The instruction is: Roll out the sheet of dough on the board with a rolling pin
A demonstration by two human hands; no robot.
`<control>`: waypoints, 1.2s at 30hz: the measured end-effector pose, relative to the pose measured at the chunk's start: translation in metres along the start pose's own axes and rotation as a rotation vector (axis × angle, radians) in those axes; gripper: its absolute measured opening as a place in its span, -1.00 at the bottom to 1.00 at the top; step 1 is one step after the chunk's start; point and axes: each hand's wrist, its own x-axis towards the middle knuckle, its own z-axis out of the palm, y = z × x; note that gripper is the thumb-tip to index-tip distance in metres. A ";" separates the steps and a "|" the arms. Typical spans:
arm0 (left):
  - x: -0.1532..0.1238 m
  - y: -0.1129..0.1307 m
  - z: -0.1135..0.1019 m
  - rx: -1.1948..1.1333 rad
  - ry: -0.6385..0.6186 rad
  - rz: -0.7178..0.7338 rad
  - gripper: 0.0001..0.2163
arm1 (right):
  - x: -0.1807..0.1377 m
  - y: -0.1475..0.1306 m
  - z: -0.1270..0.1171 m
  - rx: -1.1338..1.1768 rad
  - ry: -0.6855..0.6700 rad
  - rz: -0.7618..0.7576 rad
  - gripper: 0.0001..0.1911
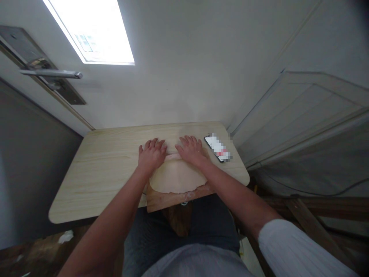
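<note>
Left hand (152, 154) and right hand (190, 149) — fingers spread — rest at the far edge of the dough (178, 177); a board (160, 201) lies beneath, a phone (216, 147) to the right.

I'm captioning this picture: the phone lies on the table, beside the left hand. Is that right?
Not quite: the phone lies on the table beside the right hand, not the left hand, as the head view shows.
</note>
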 end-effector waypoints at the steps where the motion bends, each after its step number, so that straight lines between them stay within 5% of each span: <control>1: -0.004 0.001 0.000 0.000 0.013 0.002 -0.51 | -0.004 0.000 0.000 -0.007 0.016 -0.008 -0.42; 22: -0.169 0.028 -0.005 -0.039 0.106 0.110 -0.49 | -0.188 0.005 -0.003 -0.011 0.167 -0.221 -0.31; 26: -0.169 0.028 -0.006 -0.050 0.098 0.105 -0.50 | -0.190 0.005 -0.005 0.007 0.163 -0.208 -0.33; 36: -0.116 0.032 -0.010 -0.132 0.130 0.147 -0.69 | -0.129 0.039 -0.017 0.155 0.188 -0.192 -0.70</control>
